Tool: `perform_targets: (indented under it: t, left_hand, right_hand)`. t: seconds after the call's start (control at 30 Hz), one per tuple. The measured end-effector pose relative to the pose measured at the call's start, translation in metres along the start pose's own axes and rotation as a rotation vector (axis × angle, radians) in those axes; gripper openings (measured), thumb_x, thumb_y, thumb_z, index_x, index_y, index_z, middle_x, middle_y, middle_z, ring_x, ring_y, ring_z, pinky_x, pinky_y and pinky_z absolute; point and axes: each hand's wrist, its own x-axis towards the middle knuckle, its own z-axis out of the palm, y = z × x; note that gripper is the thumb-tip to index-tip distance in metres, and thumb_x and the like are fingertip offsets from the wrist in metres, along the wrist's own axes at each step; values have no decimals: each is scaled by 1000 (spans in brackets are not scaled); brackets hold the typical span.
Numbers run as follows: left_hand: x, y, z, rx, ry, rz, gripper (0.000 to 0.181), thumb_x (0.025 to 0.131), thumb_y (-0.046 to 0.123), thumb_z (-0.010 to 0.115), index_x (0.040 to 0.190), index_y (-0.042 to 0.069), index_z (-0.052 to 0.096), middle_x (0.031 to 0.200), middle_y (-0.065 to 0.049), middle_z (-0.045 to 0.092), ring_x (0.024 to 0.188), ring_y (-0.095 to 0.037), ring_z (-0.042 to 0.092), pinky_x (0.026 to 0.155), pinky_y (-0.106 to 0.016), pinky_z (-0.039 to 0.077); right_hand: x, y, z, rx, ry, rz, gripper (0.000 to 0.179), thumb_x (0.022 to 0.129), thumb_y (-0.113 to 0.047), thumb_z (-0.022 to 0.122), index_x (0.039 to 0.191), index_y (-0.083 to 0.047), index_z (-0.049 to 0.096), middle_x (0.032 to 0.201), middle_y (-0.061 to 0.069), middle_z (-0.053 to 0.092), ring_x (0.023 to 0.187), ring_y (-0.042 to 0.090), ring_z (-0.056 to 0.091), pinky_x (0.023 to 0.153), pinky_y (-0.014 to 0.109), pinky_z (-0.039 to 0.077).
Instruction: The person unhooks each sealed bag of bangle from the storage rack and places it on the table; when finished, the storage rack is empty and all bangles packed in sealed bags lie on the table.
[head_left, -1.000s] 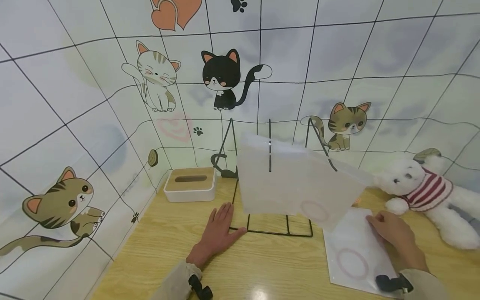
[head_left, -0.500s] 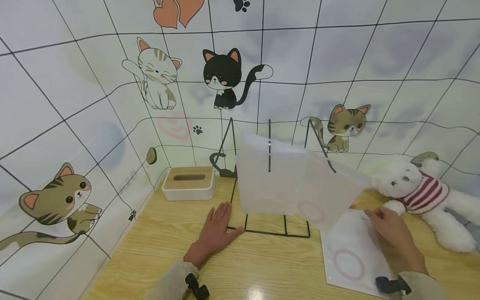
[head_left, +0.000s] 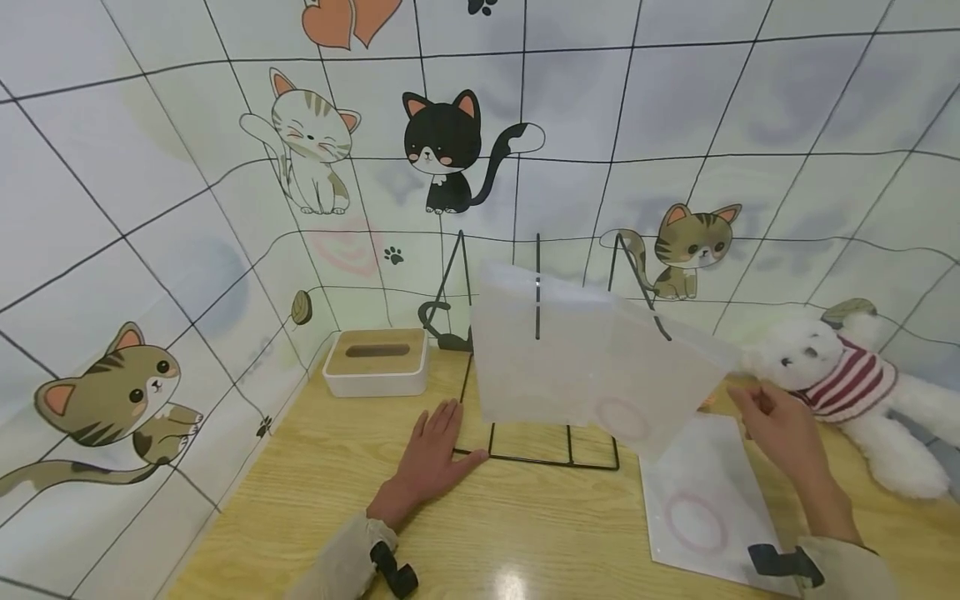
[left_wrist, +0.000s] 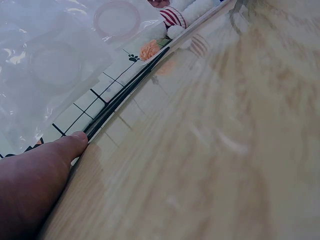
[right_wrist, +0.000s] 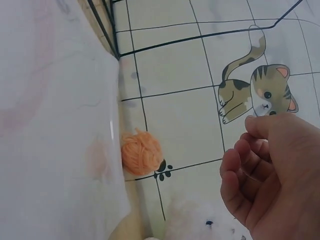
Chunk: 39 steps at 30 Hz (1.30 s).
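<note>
While the left hand [head_left: 431,458] lies flat on the bench [head_left: 450,537] with its grip wide, its thumb touches the near bar of the wire rack [head_left: 537,321]. A cloudy plastic sheet [head_left: 555,371] hangs on the rack. Another sheet [head_left: 708,496] lies on the bench at right, near a white toy bear [head_left: 855,383]. By that sheet's far end I see the right hand [head_left: 783,433], fingers loosely bent, its grip narrow.

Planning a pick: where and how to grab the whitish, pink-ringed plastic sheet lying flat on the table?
Probably pinch the sheet at its far right corner, from the right: it lies flat, leaving edges to lift, and that corner shows near the right hand.
</note>
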Motion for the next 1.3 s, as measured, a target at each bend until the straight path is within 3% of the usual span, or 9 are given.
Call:
perform_targets:
  t: [0.47,0.57,0.77,0.9,1.07,1.23,1.3]
  left_hand:
    - [0,-1,-1,7,8,-2,93,96,67,45,159,2,20,166,-14,22,155,-30,18,124,-54,12]
    - [-1,-1,0,11,5,-10,94,96,68,45,159,3,19,166,-13,21,155,-29,17,124,-54,12]
    - [0,-1,-1,16,12,-9,94,95,68,44,159,3,21,166,-14,22,155,-29,18,124,-54,13]
    - [0,-2,0,17,13,-8,94,95,68,44,159,2,21,166,-14,23,155,-29,18,124,-54,12]
    - [0,-1,0,9,8,-5,94,96,67,45,159,2,20,166,-14,22,155,-30,18,124,-54,12]
    - [-1,1,-2,-10,-6,-13,94,96,66,46,159,2,19,166,-14,21,155,-30,17,124,-55,12]
    - [-1,1,-2,-13,-9,-15,93,96,66,47,159,2,20,166,-14,21,155,-30,17,124,-54,11]
  right_hand:
    - [-5,-55,-10,-2,143,-72,23,103,-29,55,88,-14,62,62,-12,54,52,2,45,48,23,32]
    - [-6,-64,-12,34,170,-129,27,105,-25,49,85,-14,62,62,-14,55,52,-1,45,49,21,32]
    - [-6,-75,-13,107,230,-293,35,107,-11,39,86,-3,65,62,-11,54,63,-13,48,60,6,38]
    - [-9,-81,-14,147,240,-318,37,108,-9,36,89,2,66,66,-11,55,65,-14,50,64,1,42]
    - [-13,-88,-13,254,248,-305,46,110,-14,29,89,1,67,68,-13,57,64,-8,54,66,3,44]
    - [-14,-91,-8,373,226,-397,58,112,-27,18,86,-7,66,69,-9,59,63,-3,57,68,6,45]
    - [-14,-93,-6,409,224,-437,62,111,-33,17,85,-3,65,69,-8,60,64,-1,58,69,7,45]
